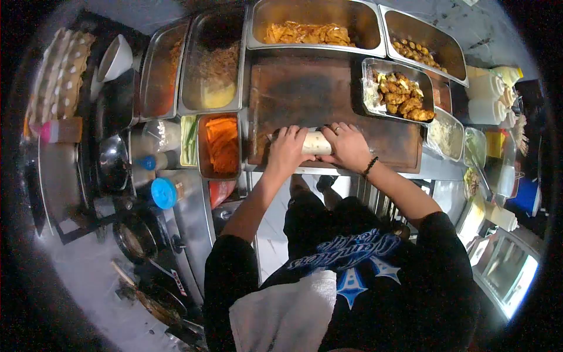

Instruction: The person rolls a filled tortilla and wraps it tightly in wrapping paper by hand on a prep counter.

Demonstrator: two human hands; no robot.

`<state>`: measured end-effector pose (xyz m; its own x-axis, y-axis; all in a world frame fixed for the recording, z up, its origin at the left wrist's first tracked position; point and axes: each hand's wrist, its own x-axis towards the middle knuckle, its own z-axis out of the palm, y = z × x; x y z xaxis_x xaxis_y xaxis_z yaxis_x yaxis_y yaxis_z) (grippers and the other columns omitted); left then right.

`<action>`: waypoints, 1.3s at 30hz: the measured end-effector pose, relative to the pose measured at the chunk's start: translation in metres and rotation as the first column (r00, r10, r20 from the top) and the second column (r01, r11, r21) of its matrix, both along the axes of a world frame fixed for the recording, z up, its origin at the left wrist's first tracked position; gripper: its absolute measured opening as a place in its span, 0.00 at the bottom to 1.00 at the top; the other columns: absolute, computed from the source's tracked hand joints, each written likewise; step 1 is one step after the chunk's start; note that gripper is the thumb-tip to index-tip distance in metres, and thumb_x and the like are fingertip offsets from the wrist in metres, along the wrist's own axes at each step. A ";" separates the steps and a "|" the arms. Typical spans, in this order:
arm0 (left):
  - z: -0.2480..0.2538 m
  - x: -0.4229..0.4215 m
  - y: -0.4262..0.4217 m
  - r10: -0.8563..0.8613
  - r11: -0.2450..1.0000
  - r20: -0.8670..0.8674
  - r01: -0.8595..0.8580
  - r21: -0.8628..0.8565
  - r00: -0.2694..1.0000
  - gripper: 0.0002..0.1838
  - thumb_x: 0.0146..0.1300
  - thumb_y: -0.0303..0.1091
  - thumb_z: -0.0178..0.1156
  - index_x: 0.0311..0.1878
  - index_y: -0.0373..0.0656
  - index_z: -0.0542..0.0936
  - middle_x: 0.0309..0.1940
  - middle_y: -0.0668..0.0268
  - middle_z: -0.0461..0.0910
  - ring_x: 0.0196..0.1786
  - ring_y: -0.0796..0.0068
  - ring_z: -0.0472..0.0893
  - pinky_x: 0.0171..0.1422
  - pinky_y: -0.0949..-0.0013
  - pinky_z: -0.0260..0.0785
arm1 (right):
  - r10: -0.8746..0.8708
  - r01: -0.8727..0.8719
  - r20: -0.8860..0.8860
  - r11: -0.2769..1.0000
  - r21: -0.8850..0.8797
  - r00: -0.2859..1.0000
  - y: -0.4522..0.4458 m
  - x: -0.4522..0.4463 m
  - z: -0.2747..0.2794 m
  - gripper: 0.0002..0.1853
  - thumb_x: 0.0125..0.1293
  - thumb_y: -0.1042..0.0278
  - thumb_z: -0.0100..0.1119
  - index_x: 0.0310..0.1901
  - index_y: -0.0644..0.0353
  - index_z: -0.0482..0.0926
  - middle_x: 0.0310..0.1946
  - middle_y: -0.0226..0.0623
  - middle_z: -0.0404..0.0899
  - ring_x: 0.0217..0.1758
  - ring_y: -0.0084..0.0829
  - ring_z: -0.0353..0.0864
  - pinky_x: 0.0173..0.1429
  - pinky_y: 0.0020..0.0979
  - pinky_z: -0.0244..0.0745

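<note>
A rolled wrap (316, 143) in a pale flatbread lies near the front edge of a brown wooden board (305, 88). My left hand (288, 151) grips its left end, fingers curled over the top. Around the right end my right hand (347, 145) is closed in the same way; a dark bead bracelet circles that wrist. Only the middle of the wrap shows between the hands, and both ends are hidden under my fingers. A clear tray of browned chicken pieces (404, 97) rests on the board's right back corner.
Steel pans of sauced food (311, 34) and small browned pieces (417, 53) line the back. Sliced carrots (221, 144) and cucumber sticks (189, 141) sit at left, by a blue-lidded jar (164, 192). At right are a tub of white shreds (446, 139) and squeeze bottles (487, 88).
</note>
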<state>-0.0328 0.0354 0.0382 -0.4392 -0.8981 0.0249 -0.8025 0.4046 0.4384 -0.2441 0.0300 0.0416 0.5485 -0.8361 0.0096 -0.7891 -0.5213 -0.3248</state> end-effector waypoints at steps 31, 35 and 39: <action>-0.008 -0.002 -0.011 -0.139 0.984 0.147 0.120 0.130 0.979 0.34 0.41 0.39 0.78 0.54 0.42 0.77 0.39 0.56 0.83 0.41 0.54 0.84 0.46 0.55 0.76 | 0.068 -0.081 0.085 0.983 0.163 0.994 -0.014 -0.010 0.001 0.28 0.49 0.49 0.71 0.47 0.60 0.77 0.41 0.45 0.80 0.46 0.48 0.80 0.50 0.44 0.75; -0.005 -0.002 -0.007 -0.119 0.989 0.137 0.105 0.099 0.983 0.29 0.42 0.36 0.77 0.49 0.42 0.76 0.37 0.57 0.83 0.41 0.54 0.84 0.46 0.57 0.76 | 0.097 -0.111 0.095 0.983 0.149 0.991 -0.014 -0.011 -0.005 0.28 0.49 0.50 0.72 0.47 0.60 0.77 0.39 0.46 0.81 0.45 0.48 0.80 0.49 0.45 0.75; -0.005 -0.001 -0.007 -0.124 0.992 0.150 0.117 0.054 0.981 0.24 0.44 0.35 0.75 0.44 0.43 0.76 0.35 0.57 0.82 0.40 0.55 0.84 0.45 0.60 0.77 | 0.114 -0.125 0.147 0.990 0.070 0.983 -0.015 -0.012 -0.007 0.24 0.49 0.46 0.69 0.40 0.57 0.79 0.32 0.45 0.81 0.39 0.48 0.83 0.45 0.46 0.78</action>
